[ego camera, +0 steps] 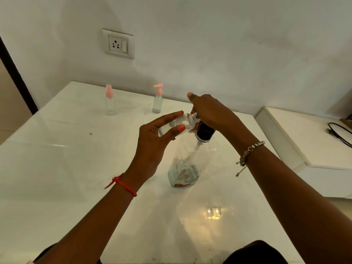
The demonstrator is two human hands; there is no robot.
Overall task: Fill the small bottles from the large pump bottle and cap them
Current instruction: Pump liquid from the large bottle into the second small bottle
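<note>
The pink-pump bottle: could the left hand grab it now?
Probably not yet: the left hand holds a small open bottle at the top of the large pump bottle. The way looks free, though: nothing stands between it and the pink-pump bottle.

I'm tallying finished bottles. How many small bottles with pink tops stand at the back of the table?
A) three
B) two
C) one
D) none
B: two stand near the wall, the pink-topped bottle below the socket and the pink-topped bottle to its side; a third small bottle, uncapped, is held in the left hand by the large pump bottle.
</note>
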